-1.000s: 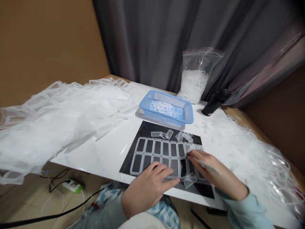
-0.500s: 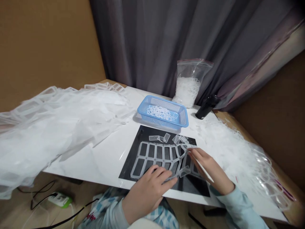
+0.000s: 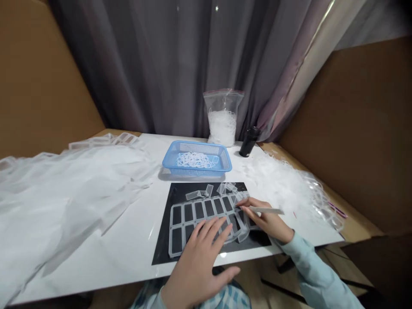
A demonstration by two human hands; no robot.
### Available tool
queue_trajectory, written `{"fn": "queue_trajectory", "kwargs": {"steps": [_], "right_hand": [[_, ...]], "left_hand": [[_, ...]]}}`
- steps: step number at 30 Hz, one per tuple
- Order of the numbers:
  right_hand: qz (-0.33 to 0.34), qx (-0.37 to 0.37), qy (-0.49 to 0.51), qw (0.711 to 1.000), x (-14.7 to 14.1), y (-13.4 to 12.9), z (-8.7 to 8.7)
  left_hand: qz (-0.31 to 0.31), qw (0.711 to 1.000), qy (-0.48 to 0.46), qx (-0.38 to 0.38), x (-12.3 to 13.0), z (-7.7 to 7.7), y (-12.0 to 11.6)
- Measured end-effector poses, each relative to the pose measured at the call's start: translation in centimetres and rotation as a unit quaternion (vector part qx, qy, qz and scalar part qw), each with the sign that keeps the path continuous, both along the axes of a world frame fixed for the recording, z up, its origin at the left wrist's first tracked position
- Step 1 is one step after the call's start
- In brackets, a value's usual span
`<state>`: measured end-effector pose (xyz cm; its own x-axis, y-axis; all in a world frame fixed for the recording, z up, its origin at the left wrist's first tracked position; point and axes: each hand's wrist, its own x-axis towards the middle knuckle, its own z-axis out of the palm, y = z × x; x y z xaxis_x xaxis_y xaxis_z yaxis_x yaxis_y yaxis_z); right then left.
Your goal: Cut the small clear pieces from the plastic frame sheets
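A translucent white sheet with rectangular openings (image 3: 183, 216) lies on a black mat (image 3: 161, 253). My left hand (image 3: 201, 253) rests over the sheet's near part, fingers spread and palm down, hiding some openings. My right hand (image 3: 265, 219) pinches a slim white pen-like tool (image 3: 265, 210) at the sheet's right part, its tip among the fingertips. I cannot make out the tool's exact kind. Around there the sheet looks bent and overlapped. Small clear rectangular pieces (image 3: 227, 188) lie loose along the mat's far edge, and others (image 3: 193, 195) sit farther left.
Behind the mat stands a blue basket (image 3: 197, 171) with thin white frames (image 3: 195, 159) inside. Farther back are a zip bag of white pieces (image 3: 222, 124) and a black bottle (image 3: 249, 142). Piles of translucent sheets (image 3: 90, 180) and white scraps (image 3: 280, 182) flank the mat.
The camera view has turned to the right and levelled. My left hand's fingers have spread wider. In my right hand the tool has swung from a steep slant to nearly level.
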<state>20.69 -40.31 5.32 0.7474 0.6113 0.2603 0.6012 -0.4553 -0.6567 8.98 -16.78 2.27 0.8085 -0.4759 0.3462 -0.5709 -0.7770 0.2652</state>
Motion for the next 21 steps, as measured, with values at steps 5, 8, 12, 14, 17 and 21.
{"fn": "queue_trajectory", "kwargs": {"steps": [5, 8, 12, 14, 17, 21], "right_hand": [[-0.009, 0.052, 0.04, 0.998, 0.7, -0.3, -0.3], [0.001, 0.066, 0.063, 0.996, 1.1, -0.3, -0.9], [-0.001, 0.089, 0.076, 0.993, 1.3, -0.3, -1.9], [-0.001, 0.095, 0.079, 0.992, 1.3, -0.4, -2.2], [0.004, 0.102, 0.085, 0.991, 1.3, -0.4, -2.4], [0.012, 0.108, 0.091, 0.99, 1.4, -0.6, -2.5]], "left_hand": [[0.018, 1.0, 0.004, 0.008, 2.6, 0.0, -2.7], [0.012, 1.0, 0.007, -0.015, 3.8, -0.7, -4.5], [0.019, 1.0, 0.0, -0.015, 4.2, -1.9, -5.6], [0.028, 0.999, -0.001, -0.016, 4.1, -2.4, -5.7], [0.041, 0.999, 0.01, -0.023, 3.9, -2.8, -5.7], [0.052, 0.998, 0.026, -0.03, 3.7, -3.0, -5.8]]}}
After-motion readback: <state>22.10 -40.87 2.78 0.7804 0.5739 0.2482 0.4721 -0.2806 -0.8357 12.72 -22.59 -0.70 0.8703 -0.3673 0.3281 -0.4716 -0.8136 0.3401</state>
